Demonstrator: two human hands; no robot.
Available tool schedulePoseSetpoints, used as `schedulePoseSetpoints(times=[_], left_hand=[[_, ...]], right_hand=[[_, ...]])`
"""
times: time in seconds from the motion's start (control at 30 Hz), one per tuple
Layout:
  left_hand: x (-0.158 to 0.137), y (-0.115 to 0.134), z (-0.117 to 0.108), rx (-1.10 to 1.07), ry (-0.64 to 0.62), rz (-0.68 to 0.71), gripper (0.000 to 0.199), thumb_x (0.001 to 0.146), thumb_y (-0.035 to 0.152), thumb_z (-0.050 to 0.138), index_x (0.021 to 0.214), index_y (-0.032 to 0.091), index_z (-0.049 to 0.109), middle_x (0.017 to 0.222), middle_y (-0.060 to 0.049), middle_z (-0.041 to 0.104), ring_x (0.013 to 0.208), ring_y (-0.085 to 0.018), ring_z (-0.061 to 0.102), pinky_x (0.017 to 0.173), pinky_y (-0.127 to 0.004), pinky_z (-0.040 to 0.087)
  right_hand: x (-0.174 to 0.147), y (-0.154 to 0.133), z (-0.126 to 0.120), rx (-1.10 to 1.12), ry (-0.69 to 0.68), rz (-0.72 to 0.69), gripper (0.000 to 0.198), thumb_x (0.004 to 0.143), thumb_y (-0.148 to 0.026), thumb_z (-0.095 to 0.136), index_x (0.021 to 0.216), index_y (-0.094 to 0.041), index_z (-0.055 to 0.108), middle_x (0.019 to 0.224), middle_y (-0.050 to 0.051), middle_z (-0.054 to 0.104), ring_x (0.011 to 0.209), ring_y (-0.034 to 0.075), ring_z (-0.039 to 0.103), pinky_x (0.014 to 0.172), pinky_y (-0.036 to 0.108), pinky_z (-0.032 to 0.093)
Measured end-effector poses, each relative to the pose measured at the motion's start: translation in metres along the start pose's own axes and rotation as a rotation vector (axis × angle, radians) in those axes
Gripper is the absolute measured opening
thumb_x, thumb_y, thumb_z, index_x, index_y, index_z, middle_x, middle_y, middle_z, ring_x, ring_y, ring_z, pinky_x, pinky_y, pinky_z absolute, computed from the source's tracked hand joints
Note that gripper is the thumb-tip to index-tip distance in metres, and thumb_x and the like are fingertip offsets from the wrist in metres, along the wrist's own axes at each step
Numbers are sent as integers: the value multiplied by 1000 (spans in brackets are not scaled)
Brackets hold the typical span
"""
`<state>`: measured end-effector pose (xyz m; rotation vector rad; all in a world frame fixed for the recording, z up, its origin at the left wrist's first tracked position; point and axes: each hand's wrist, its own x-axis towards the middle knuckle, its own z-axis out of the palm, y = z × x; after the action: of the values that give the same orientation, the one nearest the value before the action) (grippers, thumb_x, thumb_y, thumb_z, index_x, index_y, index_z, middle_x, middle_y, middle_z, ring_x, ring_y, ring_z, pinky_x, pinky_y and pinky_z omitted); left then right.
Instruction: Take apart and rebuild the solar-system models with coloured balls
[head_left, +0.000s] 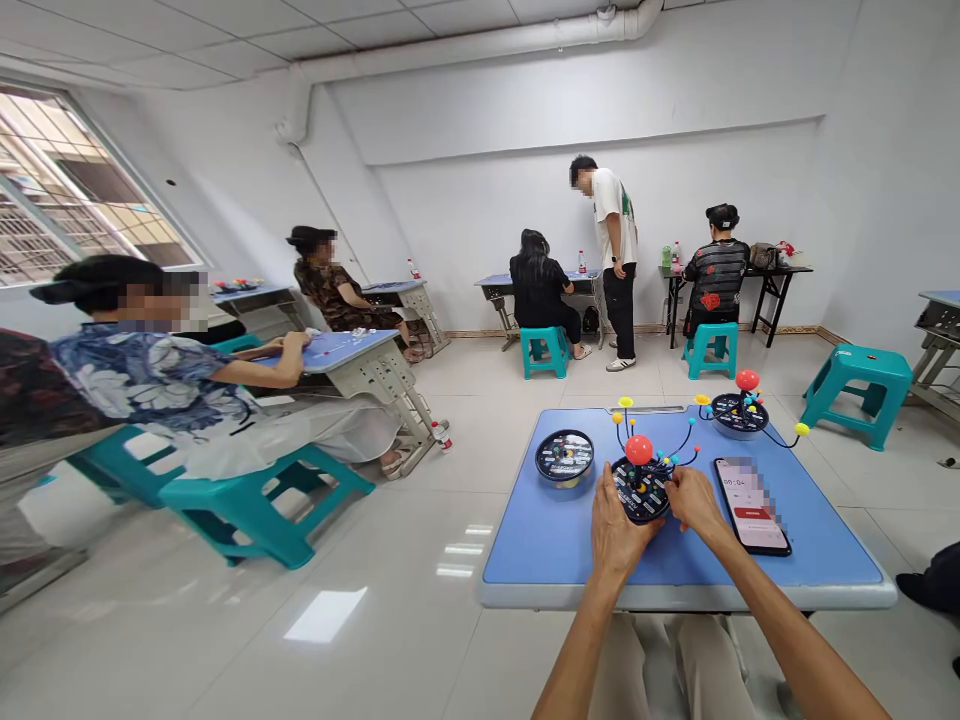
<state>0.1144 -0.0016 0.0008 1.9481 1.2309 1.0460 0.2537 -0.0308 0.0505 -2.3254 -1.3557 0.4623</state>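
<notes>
In front of me on the blue desk (540,560) stands a solar system model (641,488), with a round black base, a red ball on top and curved arms carrying small coloured balls. My left hand (616,530) is wrapped round the left and near side of the base. At its right edge, my right hand (694,500) has its fingers pinched together; whatever they hold is hidden. A round black-topped container (565,456) sits to the left. Behind on the right is a second model (740,412), with a red ball and yellow-tipped arms.
A phone (752,505) showing a timer lies right of my hands. Green stools (859,385) stand on the tiled floor. Several other people sit at desks, one at a desk (330,352) on the left. A standing person (616,240) leans over at the back.
</notes>
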Motion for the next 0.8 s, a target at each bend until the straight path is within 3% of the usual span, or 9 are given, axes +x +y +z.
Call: schedulePoseSetpoints(times=[0.27, 0.5, 0.63, 0.8], left_hand=[[-2, -1, 0, 64, 15, -12, 113, 59, 32, 78, 151, 19, 15, 149, -17, 37, 138, -33, 36, 109, -43, 36], [2, -4, 0, 88, 14, 35, 105, 59, 32, 77, 147, 16, 23, 143, -18, 44, 135, -33, 42, 109, -46, 36], [4, -9, -1, 82, 37, 63, 115, 56, 36, 79, 149, 12, 15, 147, -22, 40, 138, -35, 37, 110, -49, 35], [2, -6, -5, -37, -14, -14, 127, 50, 34, 84, 151, 12, 9, 149, -22, 39, 138, -34, 38, 110, -45, 36]], right_hand=[[0, 0, 1, 76, -10, 37, 26, 86, -13, 41, 84, -12, 67, 58, 8, 69, 40, 14, 61, 52, 23, 37], [-3, -4, -4, 94, 50, 49, 21, 85, -12, 47, 77, -13, 66, 58, 8, 69, 47, 15, 65, 52, 21, 37], [-8, -6, -3, 115, 81, 50, 20, 85, -11, 47, 76, -14, 65, 57, 4, 68, 44, 13, 63, 48, 19, 35], [-15, -3, -4, 59, 45, 26, 21, 88, -10, 44, 82, -13, 65, 57, 4, 66, 45, 13, 62, 52, 21, 37]])
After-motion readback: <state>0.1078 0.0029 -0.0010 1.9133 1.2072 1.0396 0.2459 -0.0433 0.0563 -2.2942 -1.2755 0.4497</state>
